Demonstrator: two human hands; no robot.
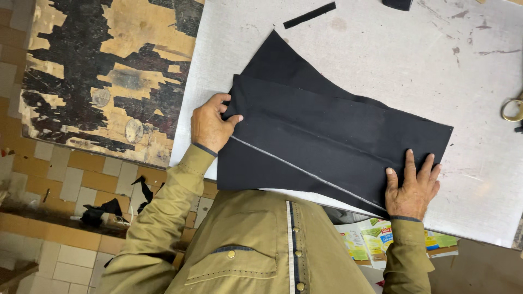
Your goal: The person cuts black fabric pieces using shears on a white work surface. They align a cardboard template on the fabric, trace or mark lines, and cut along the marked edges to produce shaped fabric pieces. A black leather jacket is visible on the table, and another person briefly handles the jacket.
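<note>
On the pale grey metal-topped desk (pixel 381 60) sits a stack of flat black fabric panels (pixel 327 141), long trapezoid-ish pieces laid one over another, with a thin chalk-like pale line running diagonally along the lower edge. It lies across the near half of the desk, its lower left part hanging a bit past the desk's front edge.

The person's left hand (pixel 210 126) is at the left end of the fabric, fingers curled and the thumb pinching the edge of the top layer, so it's got a light grip on the cloth. The right hand (pixel 411 188) is pretty much fully open, fingers spread and pressed flat on the lower right corner, holding nothing, just pinning it down. Both arms are in khaki sleeves.

Further out: a narrow black fabric strip (pixel 309 15) lies well apart near the desk's far edge, and a brass-coloured ring handle (pixel 512 110) pokes in at the right side. To the left there's a worn wooden board with peeling black paint (pixel 109 76), and black fabric scraps (pixel 103 212) on the tiled floor (pixel 60 179) below.
</note>
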